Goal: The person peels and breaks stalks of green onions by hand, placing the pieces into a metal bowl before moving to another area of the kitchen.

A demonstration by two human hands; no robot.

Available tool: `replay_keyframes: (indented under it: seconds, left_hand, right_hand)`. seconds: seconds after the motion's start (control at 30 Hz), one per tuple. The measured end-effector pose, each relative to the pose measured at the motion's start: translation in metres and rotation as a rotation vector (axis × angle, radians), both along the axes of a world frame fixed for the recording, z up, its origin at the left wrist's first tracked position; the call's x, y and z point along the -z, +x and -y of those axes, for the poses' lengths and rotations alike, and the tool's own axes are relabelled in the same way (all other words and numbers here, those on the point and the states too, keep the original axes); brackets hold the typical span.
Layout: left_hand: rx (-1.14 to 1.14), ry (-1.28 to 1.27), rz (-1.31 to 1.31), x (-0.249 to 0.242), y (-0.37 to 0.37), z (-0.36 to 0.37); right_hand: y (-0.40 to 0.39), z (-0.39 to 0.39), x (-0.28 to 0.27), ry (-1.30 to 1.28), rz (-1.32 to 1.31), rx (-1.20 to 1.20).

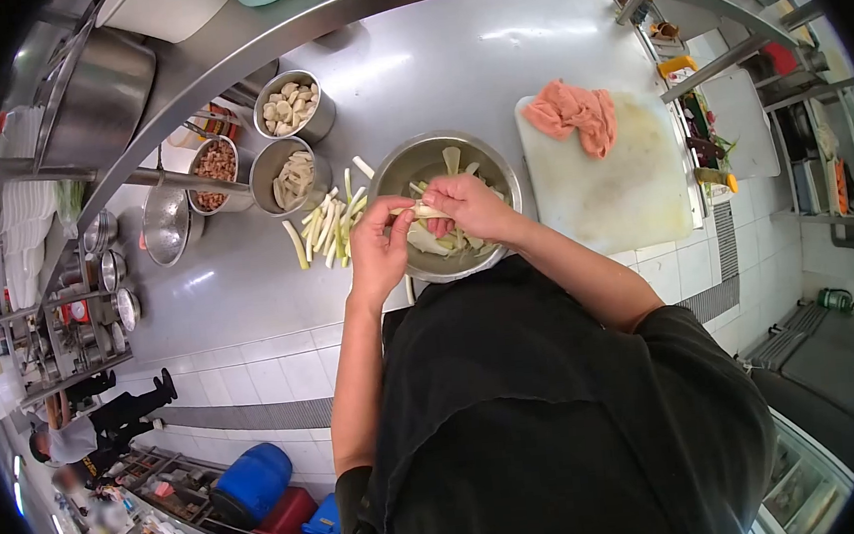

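Note:
Over a steel bowl (519,194), my left hand (379,246) and my right hand (470,209) are close together, fingers closed on one pale vegetable stalk (420,211). The left holds one end and the right pinches the other; the fingers hide part of it. Pale pieces of the same look (431,243) lie in the bowl below. Just left of the bowl, several whole green-white stalks (324,227) lie in a loose pile on the steel counter (238,282).
Steel pots hold pale chunks (291,108), pale slices (294,180) and diced pinkish pieces (215,165). An orange cloth (576,117) rests on a white cutting board (615,202) to the right. A metal shelf rail (327,16) crosses above. Other people (79,435) stand far left.

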State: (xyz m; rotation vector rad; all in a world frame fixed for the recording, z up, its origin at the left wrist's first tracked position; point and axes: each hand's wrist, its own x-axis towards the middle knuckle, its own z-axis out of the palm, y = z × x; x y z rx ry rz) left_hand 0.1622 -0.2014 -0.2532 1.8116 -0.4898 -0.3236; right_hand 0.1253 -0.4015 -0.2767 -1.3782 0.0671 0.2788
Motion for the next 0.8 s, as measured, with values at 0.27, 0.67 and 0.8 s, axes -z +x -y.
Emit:
replay_keyframes:
  seconds: [0.27, 0.67, 0.8]
  left_hand:
    - [-0.039, -0.422, -0.312, -0.015, -0.004, 0.018]
    - [-0.244, -0.109, -0.128, 0.018, 0.023, -0.011]
    - [-0.543, -0.279, -0.076, 0.04, 0.027, -0.038]
  right_hand:
    - [-0.005, -0.004, -0.014, -0.466, 0.129, 0.153]
    - [0.013, 0.035, 0.016, -1.316, 0.513, 0.448]
    - [0.014, 0.011, 0.04, -1.156, 0.393, -0.128]
